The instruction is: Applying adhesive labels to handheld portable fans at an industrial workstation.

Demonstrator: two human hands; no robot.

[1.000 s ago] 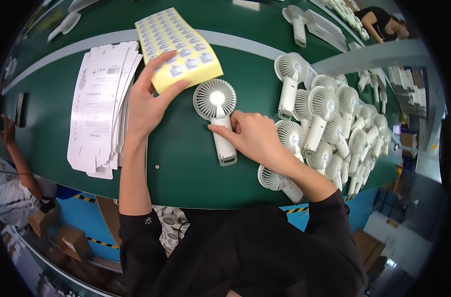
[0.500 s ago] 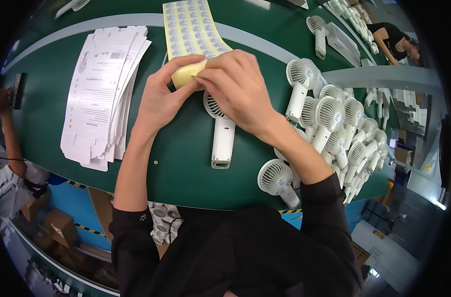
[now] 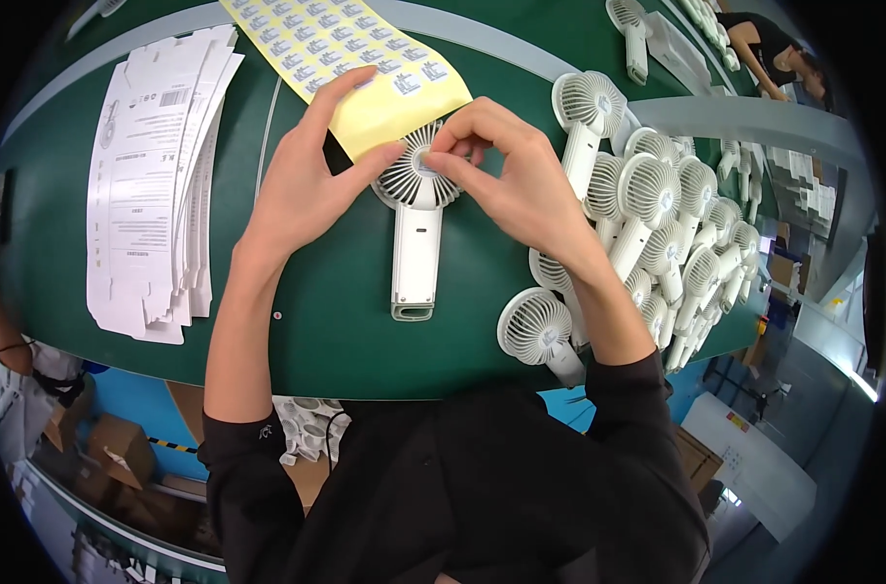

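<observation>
A white handheld fan [image 3: 416, 248] lies on the green table in front of me, grille away from me and handle toward me. My right hand [image 3: 521, 175] is closed in a pinch over the middle of its grille, with a small pale label [image 3: 426, 165] at the fingertips. My left hand [image 3: 311, 180] is open, thumb and index finger spread wide. Its thumb tip is at the grille's left edge, and the index fingertip rests over a yellow sheet of labels [image 3: 394, 109]. That sheet lies just beyond the fan, its near edge close to the grille.
On the left lies a stack of flat white printed cartons [image 3: 136, 195]. Many white fans [image 3: 647, 195] are heaped to the right, one separate fan [image 3: 535, 326] nearest me. A grey rail [image 3: 521, 54] curves across the table's far side. Another person [image 3: 769, 54] is at the far right.
The sheet, bent up between my hands before, now lies flatter. My right hand has come down to the fan's grille with the label. My left thumb and index finger have spread apart.
</observation>
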